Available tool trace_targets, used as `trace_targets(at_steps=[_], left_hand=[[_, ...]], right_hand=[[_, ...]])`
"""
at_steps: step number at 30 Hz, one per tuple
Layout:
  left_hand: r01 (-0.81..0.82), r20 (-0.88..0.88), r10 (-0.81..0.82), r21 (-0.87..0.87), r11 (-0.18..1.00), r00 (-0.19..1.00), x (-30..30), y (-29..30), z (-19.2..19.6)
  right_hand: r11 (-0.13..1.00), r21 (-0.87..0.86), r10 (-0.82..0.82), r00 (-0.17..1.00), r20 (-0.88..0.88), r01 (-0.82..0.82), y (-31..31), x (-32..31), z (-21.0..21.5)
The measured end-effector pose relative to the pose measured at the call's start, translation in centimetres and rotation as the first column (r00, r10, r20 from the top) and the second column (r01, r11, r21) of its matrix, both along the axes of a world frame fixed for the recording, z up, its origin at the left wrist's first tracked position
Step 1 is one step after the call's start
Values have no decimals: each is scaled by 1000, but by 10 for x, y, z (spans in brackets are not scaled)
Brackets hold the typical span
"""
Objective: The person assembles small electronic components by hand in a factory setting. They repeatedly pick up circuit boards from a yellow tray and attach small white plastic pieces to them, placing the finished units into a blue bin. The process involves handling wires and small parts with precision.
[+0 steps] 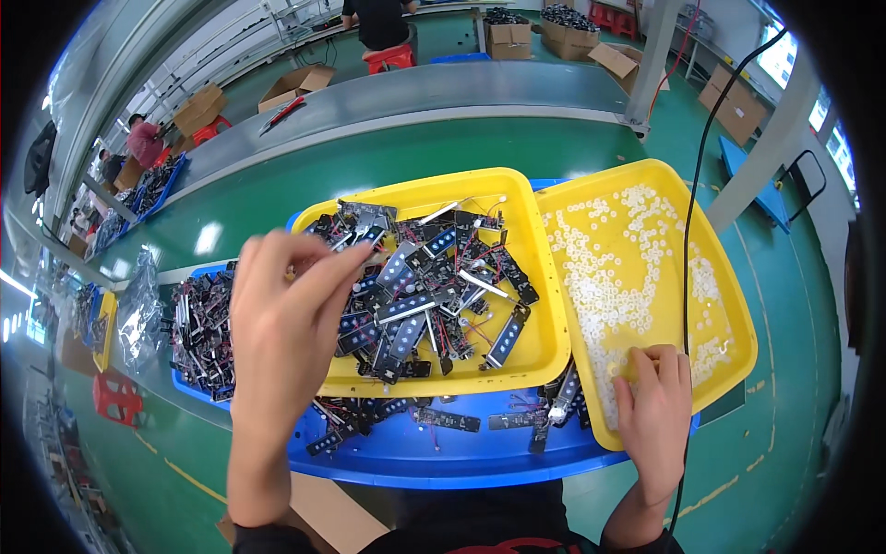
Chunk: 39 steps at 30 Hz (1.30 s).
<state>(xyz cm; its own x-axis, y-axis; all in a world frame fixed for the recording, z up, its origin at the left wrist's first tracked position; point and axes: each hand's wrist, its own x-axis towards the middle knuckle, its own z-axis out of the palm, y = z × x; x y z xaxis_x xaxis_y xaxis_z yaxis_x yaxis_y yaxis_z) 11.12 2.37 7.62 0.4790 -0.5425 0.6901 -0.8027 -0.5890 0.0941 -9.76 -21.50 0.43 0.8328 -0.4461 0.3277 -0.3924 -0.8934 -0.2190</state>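
Observation:
My left hand (291, 305) is raised over the left side of a yellow tray (461, 380) heaped with small black circuit boards (406, 309). Its thumb and fingers are pinched together beside a board with a light strip (371, 236); whether they grip that board is unclear. Small white plastic rings (604, 305) lie scattered and piled in a second yellow tray (724, 319) on the right. Down among the rings at that tray's near side is my right hand (655, 406), fingers curled toward the thumb. What its fingertips pinch is too small to make out.
Under both trays sits a large blue tray (388, 466) holding more boards. Another heap of wired boards (203, 328) lies at the left. A black cable (688, 231) hangs down across the ring tray. Beyond are a grey bench (443, 92), cardboard boxes (508, 42) and a seated person (380, 23).

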Motion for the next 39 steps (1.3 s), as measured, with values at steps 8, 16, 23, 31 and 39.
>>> trace_targets(at_steps=[8,16,23,31,39], left_hand=[[118,-12,-118,204,972,993,16,-29,-5],[478,-544,-254,319,818,800,-87,8,-37],[387,-509,-55,575,721,859,-86,-6,-78],[372,-575,-9,518,770,818,-80,-3,-96],[381,-821,-229,-16,924,522,-88,6,-66]], right_hand=[[997,-20,79,997,11,-78,-5,1,-5],[993,-48,112,969,221,-104,-12,4,-10],[878,199,278,802,529,-435,20,8,0],[621,354,393,669,631,-699,53,21,-16],[462,611,295,761,578,-643,47,21,-20]])
